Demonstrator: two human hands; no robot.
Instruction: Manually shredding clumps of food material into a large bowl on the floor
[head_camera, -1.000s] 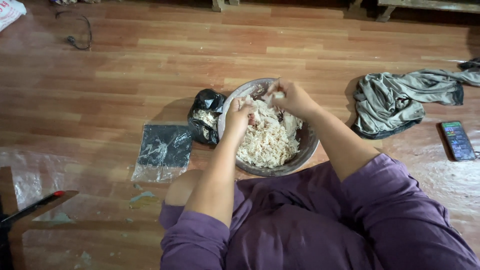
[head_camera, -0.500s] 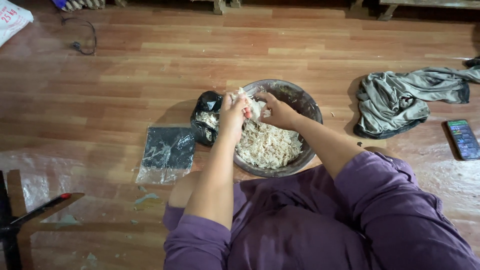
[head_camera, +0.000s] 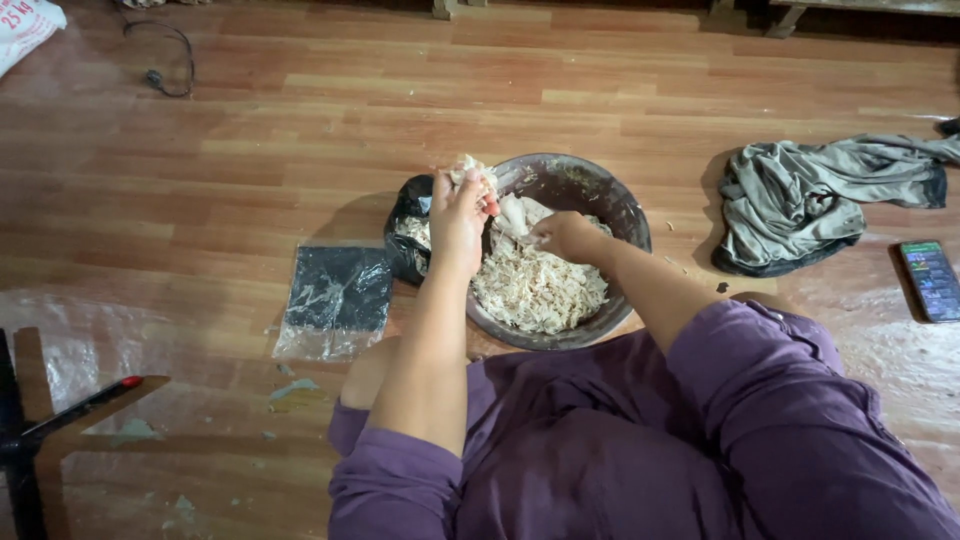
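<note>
Wooden floor (head_camera: 300, 120) at frame centre: left hand (head_camera: 458, 215) clenches pale shreds (head_camera: 470, 170), best kept over the metal bowl (head_camera: 600, 195) while right hand (head_camera: 562, 235) pinches more.

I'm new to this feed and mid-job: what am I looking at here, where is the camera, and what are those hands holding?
There is no machine: these are a person's two bare hands, filmed by one camera on their head looking down. The person sits on a wooden floor in purple clothes. Before them stands a dark round bowl of pale shredded food. The left hand is raised over the bowl's left rim, gripping a clump of shreds. The right hand rests in the bowl, pinching another strand. A black bag sits left of the bowl, a flat plastic bag beside that. A grey cloth and a phone lie to the right.
</note>
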